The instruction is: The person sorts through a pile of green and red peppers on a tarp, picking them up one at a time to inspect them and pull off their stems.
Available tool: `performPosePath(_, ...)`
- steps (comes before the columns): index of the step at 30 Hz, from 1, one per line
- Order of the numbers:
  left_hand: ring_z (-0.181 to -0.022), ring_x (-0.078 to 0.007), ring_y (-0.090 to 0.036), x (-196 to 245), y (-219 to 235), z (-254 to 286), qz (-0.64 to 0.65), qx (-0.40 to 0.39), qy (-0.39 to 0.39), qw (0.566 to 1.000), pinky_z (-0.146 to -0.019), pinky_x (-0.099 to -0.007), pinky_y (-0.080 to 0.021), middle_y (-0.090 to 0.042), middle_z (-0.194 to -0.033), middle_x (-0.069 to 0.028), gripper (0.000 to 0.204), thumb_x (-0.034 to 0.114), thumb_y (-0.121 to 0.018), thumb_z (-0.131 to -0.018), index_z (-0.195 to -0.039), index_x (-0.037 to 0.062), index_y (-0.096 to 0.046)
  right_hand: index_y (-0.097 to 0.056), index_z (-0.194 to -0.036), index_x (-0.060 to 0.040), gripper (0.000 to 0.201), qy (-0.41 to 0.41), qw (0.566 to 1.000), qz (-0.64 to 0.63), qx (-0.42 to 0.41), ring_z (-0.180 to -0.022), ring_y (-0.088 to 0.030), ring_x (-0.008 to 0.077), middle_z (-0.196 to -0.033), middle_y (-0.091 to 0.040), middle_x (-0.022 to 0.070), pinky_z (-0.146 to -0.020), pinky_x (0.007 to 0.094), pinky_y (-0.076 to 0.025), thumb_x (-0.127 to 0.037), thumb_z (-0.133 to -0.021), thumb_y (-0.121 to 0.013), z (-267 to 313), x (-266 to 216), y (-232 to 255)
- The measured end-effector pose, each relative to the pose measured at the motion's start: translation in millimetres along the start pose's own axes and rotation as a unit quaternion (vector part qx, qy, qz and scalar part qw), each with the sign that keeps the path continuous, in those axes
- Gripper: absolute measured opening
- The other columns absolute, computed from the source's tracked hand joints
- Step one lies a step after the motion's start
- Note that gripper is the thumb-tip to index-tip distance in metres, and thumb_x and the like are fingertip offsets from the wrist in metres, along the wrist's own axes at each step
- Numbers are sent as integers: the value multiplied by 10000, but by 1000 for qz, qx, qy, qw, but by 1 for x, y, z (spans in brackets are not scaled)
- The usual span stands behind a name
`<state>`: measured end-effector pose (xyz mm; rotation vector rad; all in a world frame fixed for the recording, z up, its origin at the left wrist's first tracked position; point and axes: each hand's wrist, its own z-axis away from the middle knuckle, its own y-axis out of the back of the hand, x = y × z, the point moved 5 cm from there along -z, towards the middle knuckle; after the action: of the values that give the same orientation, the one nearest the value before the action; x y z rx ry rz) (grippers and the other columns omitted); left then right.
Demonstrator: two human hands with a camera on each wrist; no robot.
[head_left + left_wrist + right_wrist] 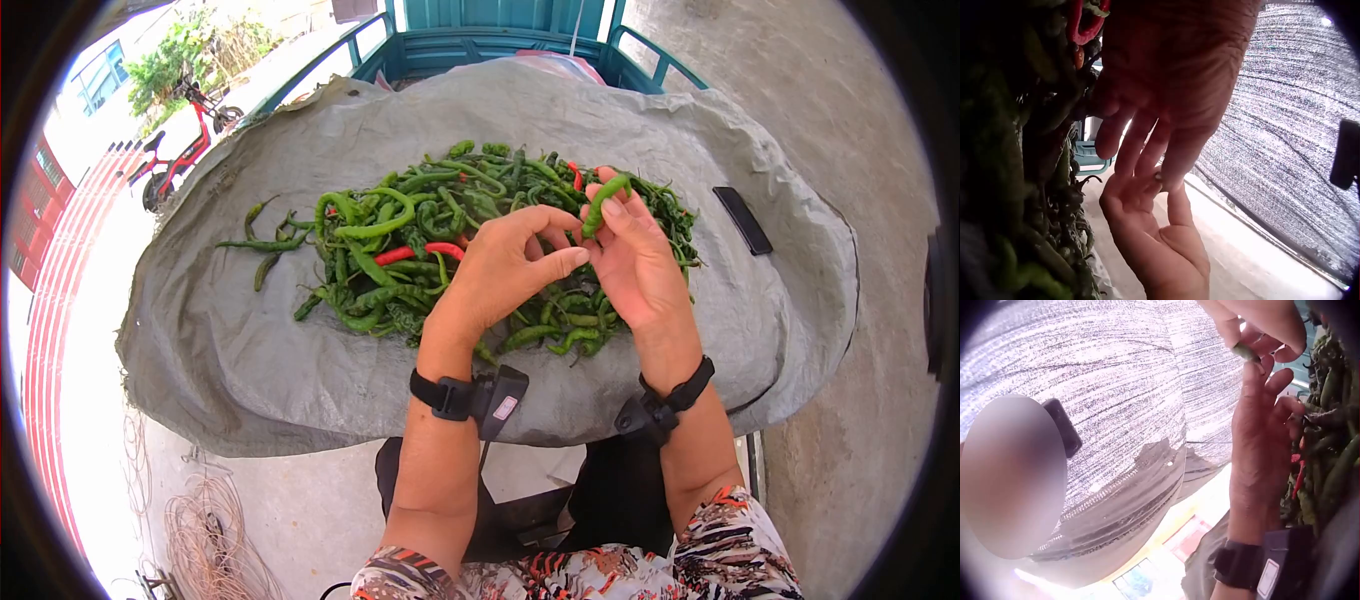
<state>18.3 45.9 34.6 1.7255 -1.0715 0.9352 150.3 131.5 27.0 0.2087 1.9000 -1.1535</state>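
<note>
Patterned sleeves (590, 575) filled the bottom of the frame. Above them, at centre, the right hand (635, 262) pinched a green chili pepper (604, 204) upright in its fingertips, while the left hand (510, 265) curled its fingers against the pepper's lower end. Behind both hands, a pile of green and red chilies (400, 250) lay on grey tarpaulin (300, 370).

You're outdoors in a paved yard: a grey woven tarp (250, 350) covers a teal cart bed (480, 40), with a red scooter (180, 150) parked beside trees.
</note>
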Motion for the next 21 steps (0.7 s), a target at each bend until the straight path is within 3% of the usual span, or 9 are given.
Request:
performPosePath(5,-646,-66,-547,-13,-4,-1,52,7,10,999,-594,-227,-455,-659,-796,-10,147,129,-672,-900,-994,17,-657,-548,-1269,-55,387,27,999,18,14,-982,-637,163,-1136,-657,53,-915,311,-496,-99,-915,-699,4,3,-11)
performPosePath(8,-625,-62,-547,-13,4,-1,105,49,16,993,-583,-217,-449,-652,-782,-16,96,108,-630,-924,-956,17,-635,-548,-1258,-39,369,40,997,57,26,-959,-643,157,-1119,-666,46,-882,311,-513,-111,-924,-688,1,3,3)
performPosePath(11,-613,-58,-549,-11,19,3,86,160,13,983,-569,-208,-438,-654,-787,-24,89,109,-617,-937,-939,20,-621,-594,-1195,-43,295,1,963,259,80,-946,-646,137,-1066,-675,31,-857,312,-523,-124,-925,-678,7,-4,2)
performPosePath(13,-586,-46,-521,-8,30,7,70,266,-2,961,-530,-206,-409,-624,-761,-14,84,105,-602,-951,-936,23,-617,-621,-1147,-48,264,40,891,453,3,-956,-648,162,-1041,-685,43,-852,322,-520,-107,-896,-675,8,-5,-2)
performPosePath(15,-572,-41,-504,-14,41,10,86,354,-46,930,-510,-204,-391,-604,-743,-5,92,114,-593,-964,-935,30,-618,-641,-1110,-57,256,99,792,600,-52,-962,-644,202,-1023,-691,57,-838,341,-517,-94,-859,-678,11,-2,-12)
performPosePath(17,-534,-34,-449,-18,49,18,134,441,-68,885,-470,-198,-346,-578,-720,-2,170,148,-588,-989,-1098,17,-579,-655,-1085,-69,273,177,685,702,-82,-963,-633,257,-1013,-694,73,-816,368,-514,-84,-814,-685,18,5,-26)
performPosePath(18,-527,-33,-438,-16,53,22,170,477,-85,858,-464,-196,-337,-578,-723,-3,219,155,-588,-993,-1154,10,-559,-655,-1104,-94,331,228,607,752,-118,-952,-598,299,-1032,-693,74,-833,402,-488,-74,-775,-687,19,9,-30)
performPosePath(21,-570,-17,-413,-15,59,29,259,521,-101,807,-473,-207,-328,-559,-739,5,347,144,-594,-992,-1293,6,-488,-667,-1093,-111,321,210,531,811,-128,-922,-590,275,-1009,-700,49,-854,390,-459,-88,-774,-697,21,14,-33)
